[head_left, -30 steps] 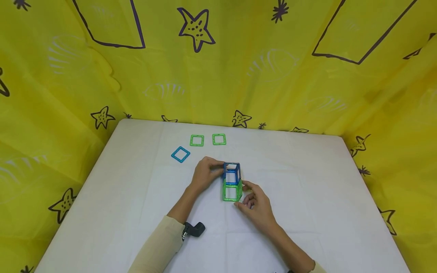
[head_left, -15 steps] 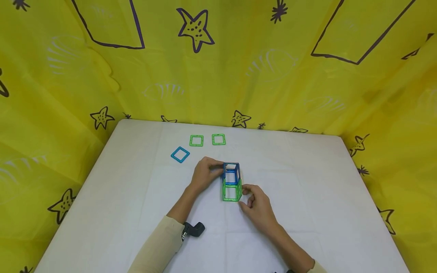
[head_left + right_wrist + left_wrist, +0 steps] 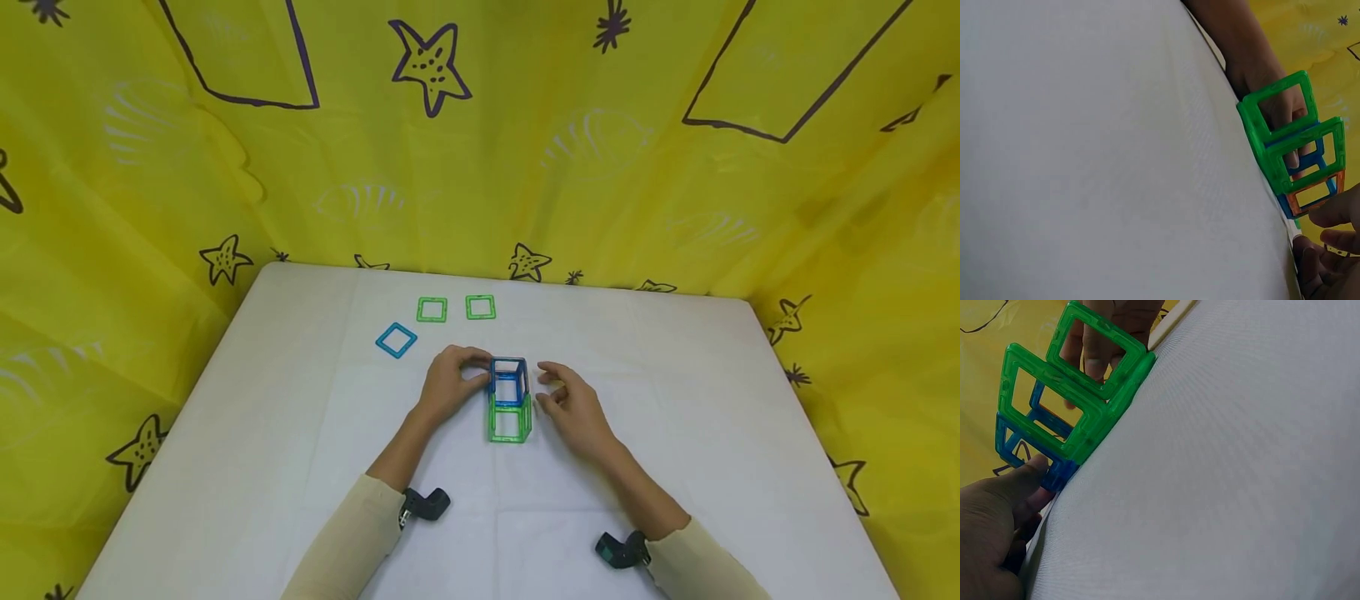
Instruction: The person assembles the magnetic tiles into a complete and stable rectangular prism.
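A small open-topped structure of magnetic tiles stands on the white table in the head view, its blue square tiles (image 3: 507,389) at the far end and green square tiles (image 3: 507,425) nearer. My left hand (image 3: 447,385) holds the left side of the blue part with thumb and fingers; its thumb (image 3: 1034,470) lies against a blue tile in the left wrist view. On the right side, my right hand (image 3: 576,412) is just beside the blue part, fingers loosely bent and holding nothing. The right wrist view shows an orange tile (image 3: 1293,203) in that side wall, near the right thumb (image 3: 1335,209).
Two loose green square tiles (image 3: 432,310) lie flat behind the structure, with a light-blue square tile (image 3: 396,340) to their front left. A yellow patterned curtain (image 3: 480,167) rises around the table (image 3: 675,375). Black devices (image 3: 426,504) sit on both wrists.
My right hand has left the green part's near right corner and moved away from me, to beside the blue part. The left hand and the structure stay in place.
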Available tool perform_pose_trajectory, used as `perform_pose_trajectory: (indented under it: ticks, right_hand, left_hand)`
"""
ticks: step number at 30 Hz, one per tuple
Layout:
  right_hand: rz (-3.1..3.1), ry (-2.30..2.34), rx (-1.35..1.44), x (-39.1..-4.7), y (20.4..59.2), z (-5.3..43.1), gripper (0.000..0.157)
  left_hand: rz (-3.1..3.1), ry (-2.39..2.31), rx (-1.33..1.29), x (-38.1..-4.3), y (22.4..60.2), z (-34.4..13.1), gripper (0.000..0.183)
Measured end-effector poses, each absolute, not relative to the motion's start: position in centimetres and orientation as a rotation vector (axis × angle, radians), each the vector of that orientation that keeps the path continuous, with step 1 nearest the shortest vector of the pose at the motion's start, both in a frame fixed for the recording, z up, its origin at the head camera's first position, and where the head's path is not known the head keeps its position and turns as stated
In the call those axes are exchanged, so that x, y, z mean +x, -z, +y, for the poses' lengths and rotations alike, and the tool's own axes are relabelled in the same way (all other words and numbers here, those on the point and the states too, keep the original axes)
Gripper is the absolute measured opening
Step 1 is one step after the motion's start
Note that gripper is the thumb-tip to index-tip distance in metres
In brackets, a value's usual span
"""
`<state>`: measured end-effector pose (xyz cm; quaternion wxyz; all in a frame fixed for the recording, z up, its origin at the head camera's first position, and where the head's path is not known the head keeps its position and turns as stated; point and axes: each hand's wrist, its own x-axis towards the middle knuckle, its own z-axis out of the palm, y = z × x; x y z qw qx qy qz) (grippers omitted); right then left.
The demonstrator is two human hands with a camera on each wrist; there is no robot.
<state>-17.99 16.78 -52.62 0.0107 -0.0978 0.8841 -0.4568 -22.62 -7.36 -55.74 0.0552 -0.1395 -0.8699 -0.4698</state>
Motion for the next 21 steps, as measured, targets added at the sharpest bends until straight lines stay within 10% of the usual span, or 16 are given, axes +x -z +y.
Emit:
perform_pose_trajectory:
  ticks: [21]
  right_hand:
    - [2.73,1.468,-0.393,-20.3,53.0,15.5,0.036]
  left_hand:
    - [-2.645,1.417,-0.469,-22.8,56.1,-7.5,0.021]
